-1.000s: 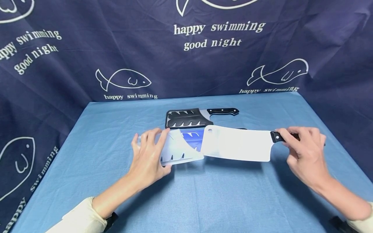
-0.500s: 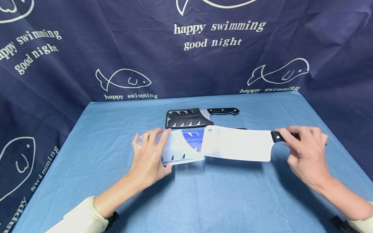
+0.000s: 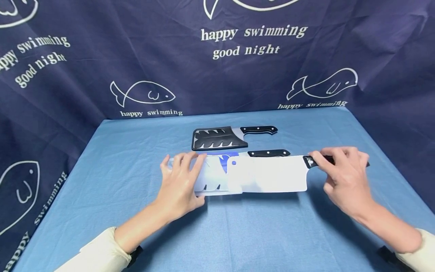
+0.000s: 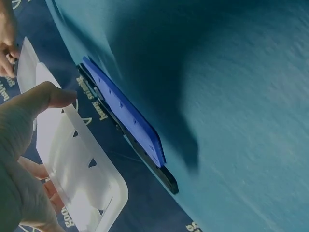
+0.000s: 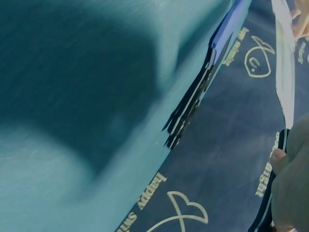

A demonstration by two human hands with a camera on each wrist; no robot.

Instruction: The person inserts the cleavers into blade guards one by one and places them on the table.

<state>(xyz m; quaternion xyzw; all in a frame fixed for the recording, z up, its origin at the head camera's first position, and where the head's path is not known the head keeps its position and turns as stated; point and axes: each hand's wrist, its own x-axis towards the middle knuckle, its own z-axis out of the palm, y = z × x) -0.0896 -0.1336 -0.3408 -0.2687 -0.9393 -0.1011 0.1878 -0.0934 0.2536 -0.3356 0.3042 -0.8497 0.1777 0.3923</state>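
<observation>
My left hand (image 3: 180,181) grips a translucent white blade sheath (image 4: 82,164) by its long edges, thumb below and fingers above. In my right hand (image 3: 346,177) is the black handle (image 3: 310,161) of a cleaver, pinched between thumb and fingers. Its broad blade (image 3: 272,174) points left, and the blade's front end overlaps the mouth of the white sheath in the head view. Both are held above the table, their shadows falling on the cloth. Behind them lies a cleaver in a blue sheath (image 4: 125,111), mostly covered in the head view except its black handle (image 3: 268,153).
Farther back on the blue tablecloth (image 3: 238,234) lies another cleaver in a black sheath (image 3: 217,138), handle to the right. A dark blue curtain (image 3: 231,83) with white fish prints and lettering stands behind and beside the table.
The right hand has moved left with the cleaver, so its blade end now overlaps the sheath's mouth. The left hand and sheath have shifted slightly right. The rear handle has come into view.
</observation>
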